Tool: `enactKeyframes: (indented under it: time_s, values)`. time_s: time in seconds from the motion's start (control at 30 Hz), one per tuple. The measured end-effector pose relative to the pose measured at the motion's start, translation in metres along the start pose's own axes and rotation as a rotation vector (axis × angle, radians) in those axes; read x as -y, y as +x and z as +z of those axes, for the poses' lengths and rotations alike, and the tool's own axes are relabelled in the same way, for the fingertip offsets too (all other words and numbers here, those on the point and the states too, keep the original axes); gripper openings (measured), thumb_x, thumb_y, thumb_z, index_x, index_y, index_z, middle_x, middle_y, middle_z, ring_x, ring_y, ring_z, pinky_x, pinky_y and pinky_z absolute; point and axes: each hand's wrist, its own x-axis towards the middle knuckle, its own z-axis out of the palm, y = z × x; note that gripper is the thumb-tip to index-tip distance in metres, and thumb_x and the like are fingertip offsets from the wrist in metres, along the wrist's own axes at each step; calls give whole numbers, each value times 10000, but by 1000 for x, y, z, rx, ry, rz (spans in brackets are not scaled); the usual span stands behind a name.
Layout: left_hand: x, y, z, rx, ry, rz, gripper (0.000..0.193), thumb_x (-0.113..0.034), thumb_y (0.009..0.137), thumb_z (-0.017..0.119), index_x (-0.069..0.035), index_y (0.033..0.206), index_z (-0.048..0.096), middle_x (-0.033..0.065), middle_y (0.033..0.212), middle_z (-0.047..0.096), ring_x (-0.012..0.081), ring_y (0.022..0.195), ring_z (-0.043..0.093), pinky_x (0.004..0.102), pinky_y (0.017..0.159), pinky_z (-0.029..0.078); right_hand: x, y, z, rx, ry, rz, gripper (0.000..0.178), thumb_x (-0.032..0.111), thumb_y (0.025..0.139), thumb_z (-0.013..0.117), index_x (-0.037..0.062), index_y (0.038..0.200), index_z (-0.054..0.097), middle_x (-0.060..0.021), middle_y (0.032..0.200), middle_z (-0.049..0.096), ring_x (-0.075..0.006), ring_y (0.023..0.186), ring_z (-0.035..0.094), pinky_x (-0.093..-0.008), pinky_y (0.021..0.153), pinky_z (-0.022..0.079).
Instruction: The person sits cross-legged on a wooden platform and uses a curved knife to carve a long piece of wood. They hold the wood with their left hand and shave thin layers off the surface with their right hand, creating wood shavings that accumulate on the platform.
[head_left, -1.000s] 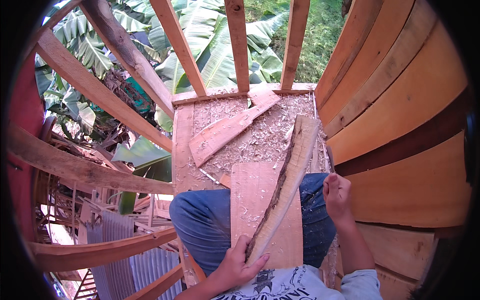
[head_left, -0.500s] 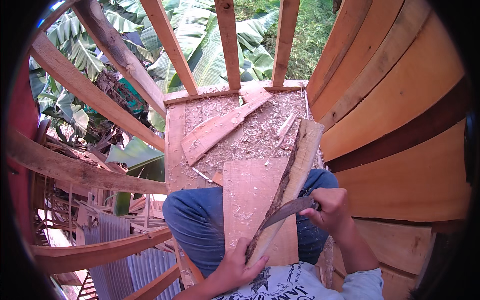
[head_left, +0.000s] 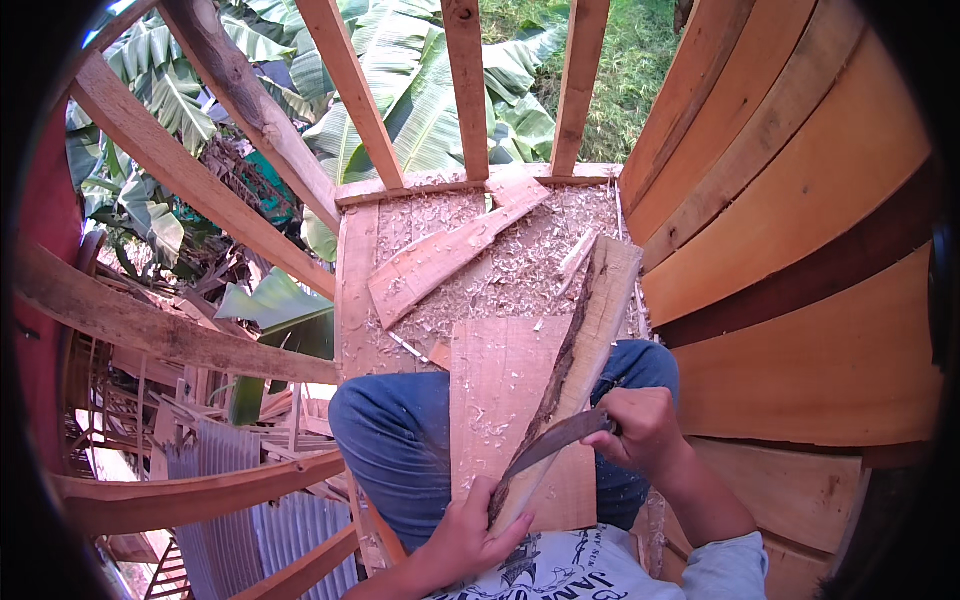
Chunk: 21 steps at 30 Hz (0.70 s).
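A long piece of wood [head_left: 596, 320] with dark rough bark along its left edge slants up and away from my lap. My left hand [head_left: 478, 530] grips its near end, thumb on the right side and fingers on the left. In my right hand [head_left: 640, 430] is a knife, its fist wrapped round the handle, which is mostly hidden. The curved dark blade [head_left: 560, 440] lies across the wood, a little beyond my left hand. Under the wood, a flat board [head_left: 500, 400] dotted with shavings rests between my knees.
Curly shavings cover the plank floor [head_left: 355, 300] ahead. A cut paddle-shaped board [head_left: 430, 268] and a small offcut [head_left: 577, 255] lie there. Wooden slats [head_left: 465, 90] fence the far and left sides; wide boards [head_left: 790, 340] wall the right. Banana leaves and corrugated sheets [head_left: 215, 490] show outside.
My right hand and the knife have shifted slightly left and nearer along the wood. The wood's far end has tilted a little to the left. My left hand keeps its hold.
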Motion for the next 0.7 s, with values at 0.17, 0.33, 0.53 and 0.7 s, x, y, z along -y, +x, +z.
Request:
enactKeyframes:
  time_s: [0.17,0.33,0.53,0.7]
  values:
    - [-8,0,-7,60,77,-74,377,-173,827,669,46,1020,430,166,697,590,196,627,622,315,543,473,-37,13,-5,-175,39,261,474,477,806,637,60,621,510,-74,526,470,-258,466,537,-341,434,404]
    - [2,-1,0,-25,51,-3,398,-224,824,675,27,1001,422,184,606,559,308,560,643,368,507,478,-19,15,-4,24,-12,23,523,473,854,584,18,610,503,-134,530,474,-312,479,528,-357,441,386]
    - [-9,3,-5,14,89,-59,405,-220,829,669,34,1015,414,205,644,578,317,602,658,371,530,494,-20,4,7,-73,99,62,539,485,863,568,6,622,509,-144,532,473,-328,480,519,-353,440,381]
    - [-1,7,-7,-21,59,-51,407,-212,832,664,42,1029,415,217,661,582,318,607,660,372,536,501,-18,26,-7,-65,188,458,439,429,841,628,38,661,543,-115,537,485,-298,470,529,-348,441,395]
